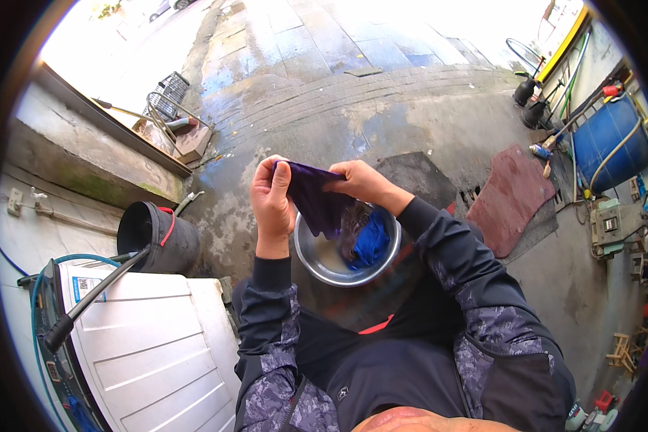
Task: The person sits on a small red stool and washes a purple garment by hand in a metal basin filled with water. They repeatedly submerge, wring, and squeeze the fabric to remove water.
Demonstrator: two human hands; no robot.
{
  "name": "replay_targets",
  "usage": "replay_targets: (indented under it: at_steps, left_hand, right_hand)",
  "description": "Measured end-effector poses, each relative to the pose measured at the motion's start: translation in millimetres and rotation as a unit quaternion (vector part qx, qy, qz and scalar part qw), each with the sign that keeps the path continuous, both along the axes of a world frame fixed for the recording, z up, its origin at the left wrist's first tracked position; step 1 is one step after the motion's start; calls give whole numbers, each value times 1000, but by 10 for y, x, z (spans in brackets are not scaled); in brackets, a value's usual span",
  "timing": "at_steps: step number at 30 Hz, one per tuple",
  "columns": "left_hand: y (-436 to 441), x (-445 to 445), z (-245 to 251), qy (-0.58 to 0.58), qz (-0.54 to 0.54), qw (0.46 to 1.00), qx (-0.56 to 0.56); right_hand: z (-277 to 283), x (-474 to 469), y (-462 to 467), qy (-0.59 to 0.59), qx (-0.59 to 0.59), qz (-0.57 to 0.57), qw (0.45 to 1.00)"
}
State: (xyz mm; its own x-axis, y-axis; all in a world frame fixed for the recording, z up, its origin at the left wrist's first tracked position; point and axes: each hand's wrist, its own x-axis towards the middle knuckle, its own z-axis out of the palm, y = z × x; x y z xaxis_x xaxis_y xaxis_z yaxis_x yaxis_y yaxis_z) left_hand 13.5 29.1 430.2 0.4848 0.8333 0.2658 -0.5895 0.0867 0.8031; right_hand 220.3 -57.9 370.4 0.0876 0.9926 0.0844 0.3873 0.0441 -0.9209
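Observation:
A dark purple cloth (316,197) is stretched between my two hands above a round metal basin (301,254). My left hand (272,189) pinches its upper left corner, thumb on top. On the other side my right hand (359,181) grips the upper right edge. The cloth's lower end hangs over the basin's far left part. Inside the basin lie a bright blue cloth (371,243) and a brownish-grey cloth (351,227), in cloudy water (326,256).
Left are a black bucket (181,243) with a red handle and a white washing machine (151,329) with a metal-shafted tool (105,291) across it. A reddish mat (510,200), a blue barrel (610,143) and black sprayers (526,89) are right. A grey crate (170,94) stands far left.

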Motion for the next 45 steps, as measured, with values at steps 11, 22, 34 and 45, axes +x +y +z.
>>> replay_targets:
  at_steps: [11,22,34,45]
  left_hand:
    - [190,-70,-135,-5,49,992,-119]
    - [-1,233,-761,259,-28,907,-332]
    - [-160,423,-1143,45,-174,883,-433]
    - [-83,387,-1094,195,-88,937,-277]
  right_hand:
    - [-316,96,54,-186,-157,-45,969]
    - [-86,-282,126,265,-119,-112,950]
    - [161,-674,-96,-168,196,-111,960]
    - [479,-819,-170,-204,276,-137,929]
